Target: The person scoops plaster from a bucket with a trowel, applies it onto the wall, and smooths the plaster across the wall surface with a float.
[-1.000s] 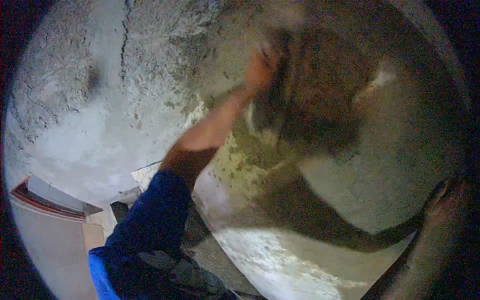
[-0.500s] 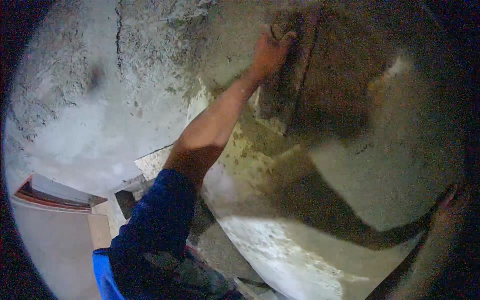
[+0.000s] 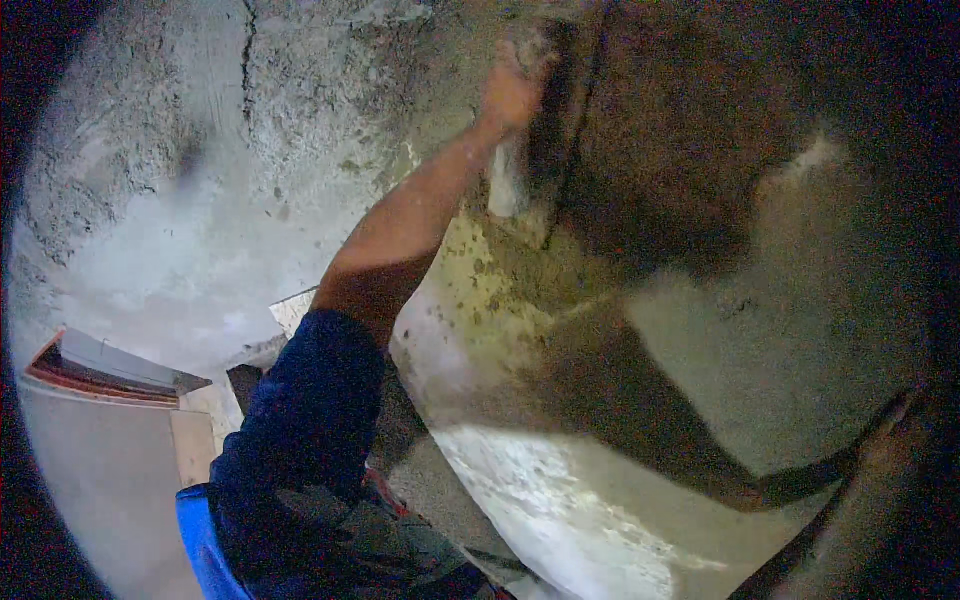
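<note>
Fingers (image 3: 538, 58) of the left hand (image 3: 513, 97) appear curled closely around the near edge of a dark board-like tool (image 3: 556, 105); blur and low light conceal the exact grip. The tool lies directly at the fingers, on their right side and below, against a plastered surface. A straight dark line runs down beside it, to the right of the fingers. A pale, narrow piece (image 3: 508, 183) sits just below the hand; whether it belongs to the tool cannot be told.

The right hand (image 3: 890, 428) is well apart from those fingers, low and far to their right, near the rim of view. It is dim, and cannot be judged wide or narrow, or whether it holds anything. A dark, bent shadow (image 3: 665, 415) extends from near it back toward the area below the left fingers.

Right of the left fingers is a large brown, dim area (image 3: 670, 140). Below them is a yellowish, speckled patch (image 3: 485, 285), and farther down a bright, pale strip (image 3: 565, 495). Left of the fingers is rough grey plaster (image 3: 330, 100), with a dark crack (image 3: 247, 65) running down it farther left; a smoother pale patch (image 3: 165, 260) lies below that plaster.

Below and left of the fingers, the left forearm enters a dark blue sleeve (image 3: 310, 410). Beyond the sleeve, farther left, are a small dark block (image 3: 241, 385) and a reddish frame (image 3: 105, 388).
</note>
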Demonstrator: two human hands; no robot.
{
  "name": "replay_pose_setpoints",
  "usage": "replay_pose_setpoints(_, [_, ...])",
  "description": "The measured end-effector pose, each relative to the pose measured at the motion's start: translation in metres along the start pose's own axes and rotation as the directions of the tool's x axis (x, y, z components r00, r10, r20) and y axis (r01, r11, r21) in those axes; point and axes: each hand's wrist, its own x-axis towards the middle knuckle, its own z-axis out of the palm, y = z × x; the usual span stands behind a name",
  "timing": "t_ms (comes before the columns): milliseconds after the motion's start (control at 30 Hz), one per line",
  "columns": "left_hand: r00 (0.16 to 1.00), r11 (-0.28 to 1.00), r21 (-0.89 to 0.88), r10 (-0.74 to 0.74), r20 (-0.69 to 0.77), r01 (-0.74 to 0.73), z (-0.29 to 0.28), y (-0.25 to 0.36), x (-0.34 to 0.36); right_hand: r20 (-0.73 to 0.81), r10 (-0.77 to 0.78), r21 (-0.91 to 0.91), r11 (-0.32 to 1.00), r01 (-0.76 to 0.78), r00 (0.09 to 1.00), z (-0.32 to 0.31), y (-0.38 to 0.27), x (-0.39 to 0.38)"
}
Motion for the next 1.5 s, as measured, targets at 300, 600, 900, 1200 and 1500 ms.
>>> replay_pose_setpoints(300, [0.987,0.993,-0.051,0.116,0.115,-0.111,0.01,0.095,-0.173,-0.018,-0.024,-0.04,0.999,0.023,1.0,-0.002,-0.018,-0.001])
replay_pose_setpoints(600, [0.944,0.941,-0.173,-0.251,0.213,0.29,-0.015,0.04,-0.06,-0.149,-0.038,0.059,0.997,0.048,0.988,-0.001,-0.043,0.007])
replay_pose_setpoints(900, [0.937,0.913,-0.214,-0.327,0.121,0.346,-0.003,0.09,-0.18,-0.05,-0.078,0.008,0.997,0.079,0.996,0.004,-0.041,0.006])
replay_pose_setpoints(1200, [0.952,0.943,-0.14,-0.29,0.101,0.302,-0.022,-0.006,-0.057,0.233,-0.01,-0.088,0.996,0.031,0.972,-0.079,-0.096,0.044])
replay_pose_setpoints(1500, [0.831,0.804,-0.257,-0.452,0.323,0.537,0.002,0.044,-0.18,0.12,-0.081,-0.161,0.982,0.1,0.989,-0.036,-0.053,0.023])
